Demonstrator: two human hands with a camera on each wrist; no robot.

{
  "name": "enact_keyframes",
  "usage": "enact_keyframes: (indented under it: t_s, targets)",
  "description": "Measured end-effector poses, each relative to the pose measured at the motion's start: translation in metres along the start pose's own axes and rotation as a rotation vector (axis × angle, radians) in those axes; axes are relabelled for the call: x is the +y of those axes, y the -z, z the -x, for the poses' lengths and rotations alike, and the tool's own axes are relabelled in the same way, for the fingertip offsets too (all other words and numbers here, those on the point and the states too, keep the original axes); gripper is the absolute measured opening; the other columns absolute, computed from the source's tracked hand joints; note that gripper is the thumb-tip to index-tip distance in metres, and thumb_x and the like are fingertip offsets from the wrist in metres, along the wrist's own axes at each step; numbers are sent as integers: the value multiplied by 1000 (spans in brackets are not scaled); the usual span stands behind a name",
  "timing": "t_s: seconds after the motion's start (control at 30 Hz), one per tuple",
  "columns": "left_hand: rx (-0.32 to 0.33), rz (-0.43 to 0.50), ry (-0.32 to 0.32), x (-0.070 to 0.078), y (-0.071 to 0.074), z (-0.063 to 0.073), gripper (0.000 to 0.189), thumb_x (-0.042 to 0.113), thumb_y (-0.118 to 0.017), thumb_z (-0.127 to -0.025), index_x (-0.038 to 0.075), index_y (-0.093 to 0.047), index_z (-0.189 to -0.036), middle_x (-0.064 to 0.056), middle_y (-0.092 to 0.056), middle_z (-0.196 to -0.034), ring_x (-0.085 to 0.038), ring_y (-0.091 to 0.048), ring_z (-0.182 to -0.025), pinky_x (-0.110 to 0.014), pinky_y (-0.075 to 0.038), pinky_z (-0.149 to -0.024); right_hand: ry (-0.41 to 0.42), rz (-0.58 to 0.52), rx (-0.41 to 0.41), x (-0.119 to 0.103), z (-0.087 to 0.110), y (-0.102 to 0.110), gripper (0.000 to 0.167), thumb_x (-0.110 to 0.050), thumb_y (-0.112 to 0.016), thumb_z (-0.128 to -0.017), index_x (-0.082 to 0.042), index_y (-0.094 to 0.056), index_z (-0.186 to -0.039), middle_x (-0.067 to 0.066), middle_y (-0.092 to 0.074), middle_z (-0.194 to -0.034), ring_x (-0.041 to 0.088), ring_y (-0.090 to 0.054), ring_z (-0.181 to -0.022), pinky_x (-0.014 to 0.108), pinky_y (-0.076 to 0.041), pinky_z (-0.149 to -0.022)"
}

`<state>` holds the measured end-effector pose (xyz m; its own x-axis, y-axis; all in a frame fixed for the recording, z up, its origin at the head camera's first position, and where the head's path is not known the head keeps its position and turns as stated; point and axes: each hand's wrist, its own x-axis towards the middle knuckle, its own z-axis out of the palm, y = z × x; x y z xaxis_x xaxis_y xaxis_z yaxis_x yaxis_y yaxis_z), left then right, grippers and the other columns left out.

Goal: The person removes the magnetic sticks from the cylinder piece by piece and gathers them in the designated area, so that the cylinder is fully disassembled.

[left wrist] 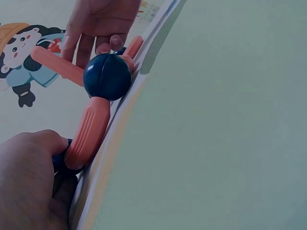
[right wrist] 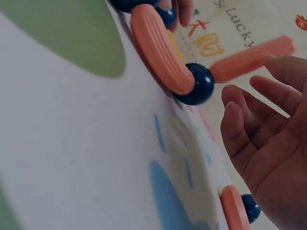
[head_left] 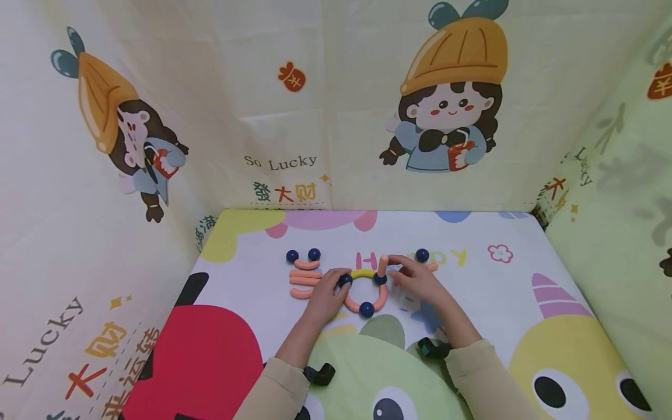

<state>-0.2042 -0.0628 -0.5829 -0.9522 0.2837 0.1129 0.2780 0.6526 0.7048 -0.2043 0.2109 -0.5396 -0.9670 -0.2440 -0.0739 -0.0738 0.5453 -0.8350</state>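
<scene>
A ring of curved pink sticks, one yellow curved stick (head_left: 362,273) and dark blue balls lies on the table. My left hand (head_left: 326,296) grips the ring's left blue ball (head_left: 345,280) between thumb and fingers. From the right blue ball (head_left: 380,279) a straight pink stick (head_left: 384,266) stands upright. Beside it is my right hand (head_left: 420,284), its fingers loosely bent and one fingertip against the stick's upper part; the thumb is apart from it. The front blue ball (head_left: 367,309) joins two curved pink sticks (right wrist: 160,50).
Left of the ring lie several loose pink sticks (head_left: 304,281) and two blue balls (head_left: 314,254). Behind the right hand are another blue ball (head_left: 422,255) and a partly hidden pink stick (head_left: 433,267). Printed cloth walls (head_left: 357,116) enclose the table's back and sides.
</scene>
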Motion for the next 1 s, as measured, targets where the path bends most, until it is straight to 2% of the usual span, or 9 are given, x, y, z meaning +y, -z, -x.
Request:
enact_keyframes:
  t_s: [0.1,0.17,0.37,0.6,0.7,0.8,0.87,1.0]
  targets:
    - [-8,2,6,1,0,0,38,34,-57,-100,29,-56,-138,2,-55,-142,-19,-51,-134,-43,-44,-109,-26,-67,-2,1,-1,-6,42,-37,-60,-98,-29,-54,-140,4,-66,-120,21,-61,-83,33,-51,-74]
    - [-15,4,6,2,-1,-1,38,34,-56,-101,29,-55,-138,2,-55,-142,-19,-51,-134,-43,-43,-109,-41,-128,-3,3,-2,-8,42,-39,-60,-98,-30,-55,-138,4,-66,-119,23,-62,-82,33,-51,-72]
    - [-27,4,7,4,-1,-1,38,33,-55,-101,28,-54,-139,2,-54,-143,-20,-50,-135,-44,-43,-109,-50,-227,-24,13,-6,-12,42,-44,-59,-98,-27,-57,-136,13,-66,-85,25,-60,-68,30,-49,-59]
    - [-19,-2,3,2,-1,-1,37,33,-56,-101,28,-56,-137,3,-55,-141,-18,-51,-133,-42,-44,-109,-21,-281,-54,20,-10,-19,41,-44,-57,-99,-25,-58,-134,10,-62,-73,21,-55,-54,29,-48,-52]
    - [-13,3,3,2,-1,-1,36,33,-57,-101,28,-56,-137,3,-56,-141,-19,-52,-133,-42,-44,-109,2,-329,-74,20,-11,-21,42,-42,-56,-99,-18,-59,-133,11,-64,-74,21,-59,-56,29,-52,-55]
    - [-8,4,6,1,-1,-1,35,32,-57,-100,29,-57,-136,3,-56,-140,-18,-53,-132,-42,-44,-109,18,-372,-92,19,-11,-23,42,-41,-54,-100,-13,-58,-132,15,-68,-79,23,-65,-63,31,-57,-64]
    - [-8,9,6,1,-1,-1,35,32,-57,-101,29,-57,-135,3,-56,-140,-18,-53,-132,-42,-44,-109,23,-382,-99,18,-11,-23,42,-40,-53,-101,-11,-58,-131,16,-69,-82,25,-67,-68,31,-58,-69]
    - [-7,5,9,1,-1,0,34,33,-57,-100,28,-58,-134,3,-56,-140,-18,-52,-132,-43,-44,-108,21,-379,-103,17,-11,-24,40,-40,-52,-102,-11,-59,-129,18,-70,-84,25,-69,-69,31,-58,-71]
